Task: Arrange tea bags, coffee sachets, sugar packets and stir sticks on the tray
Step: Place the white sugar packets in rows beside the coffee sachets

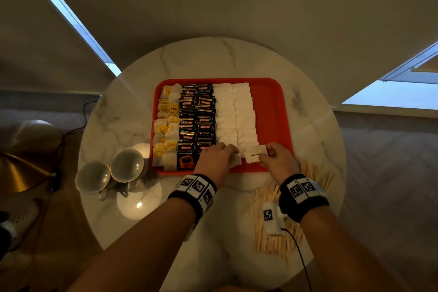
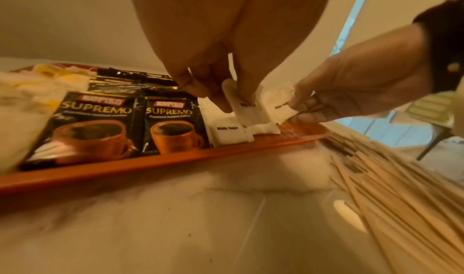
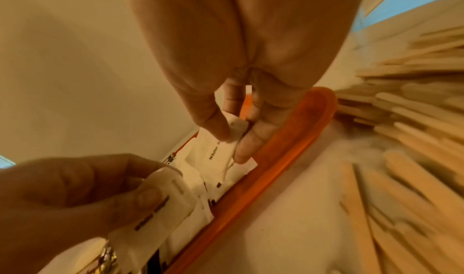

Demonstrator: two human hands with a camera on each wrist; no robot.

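An orange tray (image 1: pixel 272 106) on the round marble table holds rows of tea bags (image 1: pixel 166 125), black coffee sachets (image 1: pixel 198 116) and white sugar packets (image 1: pixel 234 111). At the tray's near edge my left hand (image 1: pixel 219 157) pinches a white sugar packet (image 2: pixel 244 107) between thumb and fingers. Beside it my right hand (image 1: pixel 272 156) pinches another sugar packet (image 1: pixel 254 154) by its right end. The same right-hand packet (image 3: pixel 220 141) hangs just above the tray rim (image 3: pixel 276 151). Wooden stir sticks (image 1: pixel 279 211) lie heaped on the table under my right wrist.
Two empty cups (image 1: pixel 111 173) stand on the table left of the tray. The tray's right strip (image 1: pixel 270 125) is bare orange. A lamp base (image 1: pixel 21 168) and a cable (image 1: pixel 78 123) sit off the table's left edge.
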